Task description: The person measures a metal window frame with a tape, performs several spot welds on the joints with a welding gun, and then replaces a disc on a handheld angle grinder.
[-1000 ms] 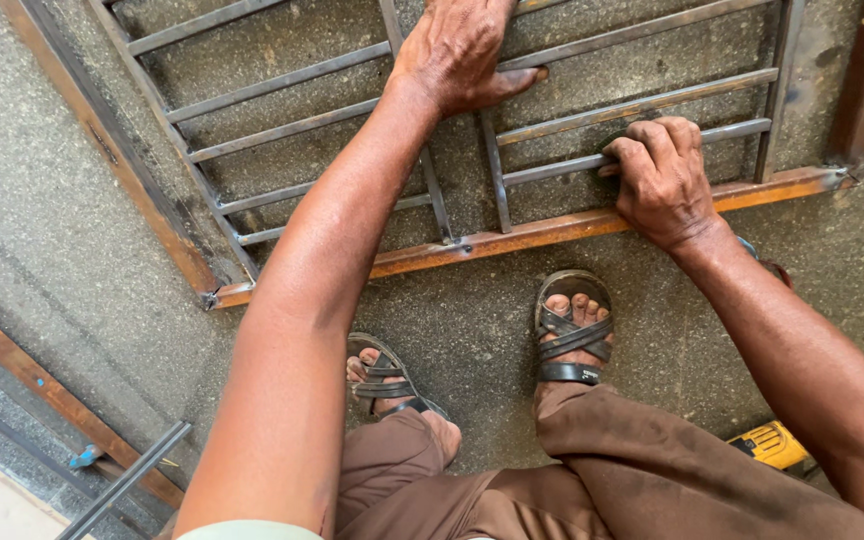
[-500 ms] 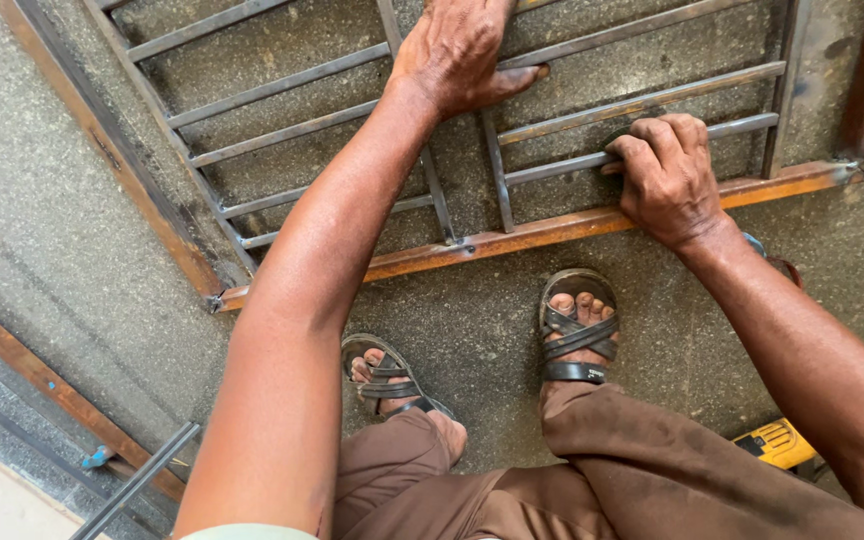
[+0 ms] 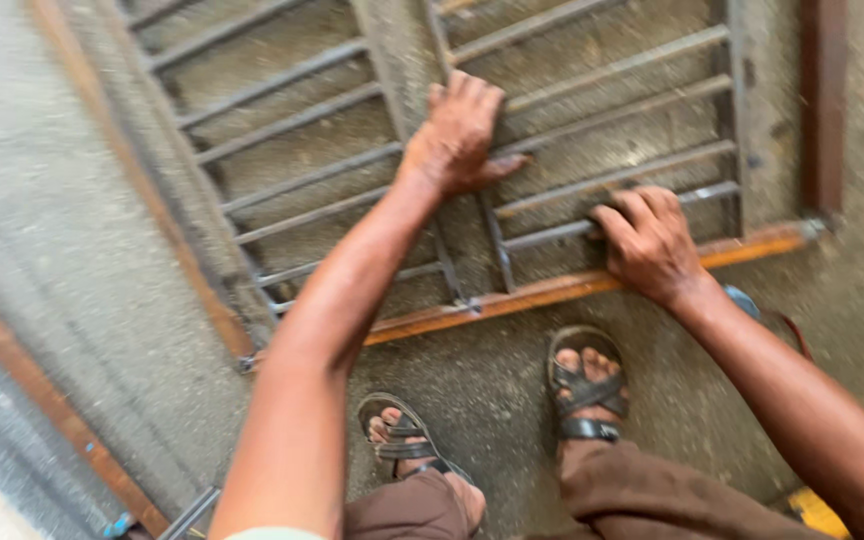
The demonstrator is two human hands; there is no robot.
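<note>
While the metal grille (image 3: 552, 170) lies flat on the concrete floor (image 3: 42, 200), its near rust-orange edge just ahead of the sandalled feet (image 3: 584, 390), both hands bear on it. The left hand (image 3: 459, 135) lies spread, palm down, on the central upright bar; the right hand (image 3: 652, 240) curls its fingers over a crossbar near the near right corner. Welded steel like this is likely heavy, rigid and rough-edged, so the frame edge or a crossbar beside an upright looks the best grip.

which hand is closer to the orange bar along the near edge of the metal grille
Right. The right hand grips a grille bar just above the orange bar; the left hand presses flat higher up the grille.
</note>
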